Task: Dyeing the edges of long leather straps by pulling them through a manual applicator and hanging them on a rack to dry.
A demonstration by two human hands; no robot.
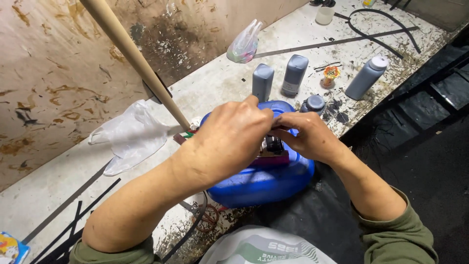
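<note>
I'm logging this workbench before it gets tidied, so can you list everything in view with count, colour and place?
blue container: 1, blue, bench front edge, under the hands
small dark part: 1, black, on the container, between both hands
grey bottles: 3, grey, behind the container
wooden pole: 1, tan, leaning at left
clear plastic bag: 1, whitish, left of the container
knotted bag: 1, clear, far bench
black strips: several, black, near-left bench
left hand: 1, on the part
right hand: 1, on the part

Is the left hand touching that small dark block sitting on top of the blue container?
Touching. In the head view the left hand covers the left side of the small dark block with its fingers closed over it, above the blue container.
</note>
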